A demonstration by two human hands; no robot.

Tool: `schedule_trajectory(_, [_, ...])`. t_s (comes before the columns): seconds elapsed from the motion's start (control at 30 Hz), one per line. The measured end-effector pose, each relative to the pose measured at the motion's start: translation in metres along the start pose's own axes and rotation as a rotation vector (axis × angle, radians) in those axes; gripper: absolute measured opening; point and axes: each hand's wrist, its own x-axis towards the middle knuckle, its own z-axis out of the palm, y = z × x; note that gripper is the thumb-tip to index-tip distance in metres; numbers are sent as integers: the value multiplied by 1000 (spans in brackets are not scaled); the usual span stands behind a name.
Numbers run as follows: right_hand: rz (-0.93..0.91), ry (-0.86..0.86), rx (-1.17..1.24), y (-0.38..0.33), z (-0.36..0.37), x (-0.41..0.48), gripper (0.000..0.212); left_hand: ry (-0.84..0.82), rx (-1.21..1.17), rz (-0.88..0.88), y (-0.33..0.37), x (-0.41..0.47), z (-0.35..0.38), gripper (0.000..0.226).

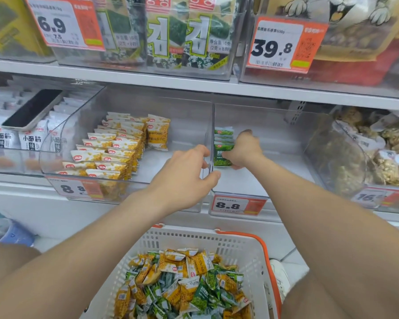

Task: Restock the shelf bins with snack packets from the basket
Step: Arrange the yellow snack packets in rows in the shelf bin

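A white basket (219,244) with orange handles sits at the bottom centre, holding several yellow and green snack packets (184,284). On the middle shelf a clear bin (274,143) holds a short row of green packets (223,143) against its left wall. My right hand (244,149) reaches into this bin and grips the front green packets. My left hand (189,173) holds the clear divider wall between the two bins, thumb on one side, fingers on the other. The left bin (184,125) carries rows of yellow packets (115,148).
A dark phone (32,109) lies on white packets in the far-left bin. A bin of brown snacks (378,153) stands at the right. The upper shelf holds seaweed packs (177,35). Price tags (237,204) hang on the bin fronts. A white shoe (281,277) shows beside the basket.
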Motion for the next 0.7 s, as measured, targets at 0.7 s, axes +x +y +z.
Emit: schedule_trajectory(0.7, [-516, 156, -18, 16, -44, -121, 29, 36, 249, 362, 7, -67, 2, 30])
